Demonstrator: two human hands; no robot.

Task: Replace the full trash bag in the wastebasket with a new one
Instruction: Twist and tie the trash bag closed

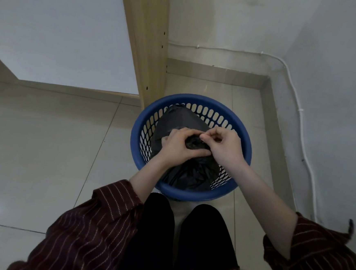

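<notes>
The blue perforated wastebasket (136, 153) is standing on the tiled floor (44, 145), directly in front of the person's feet. At its 11 o'clock a wooden cabinet upright (145, 47) is rising close beside the rim. A white cable (298, 114) is running along the wall on the 3 o'clock side.

The black trash bag (178, 120) is sitting inside the wastebasket and filling most of it. Its bulk is running roughly from 11 o'clock to 6 o'clock. It is not yet lifted out.

The bag's gathered neck (195, 144) is lying near the centre of the basket, between the two hands.

- The left hand (178, 145) is coming in from 7 o'clock, with its fingers curling round the bunched plastic at the neck.
- The right hand (225, 147) is coming in from 4 o'clock, pinching a fold of the same plastic between thumb and fingertips.
- Both hands are touching the neck, and neither is nearer than the other.

Judgement: the person appears to be closing or knotting the bag's mouth before removal. I cannot tell whether a knot is formed, as the fingers are covering it.

The coming lift depends on the neck being above the bag's bulk, so the pull should go straight up and clear of the rim. No new bag is showing in view.
</notes>
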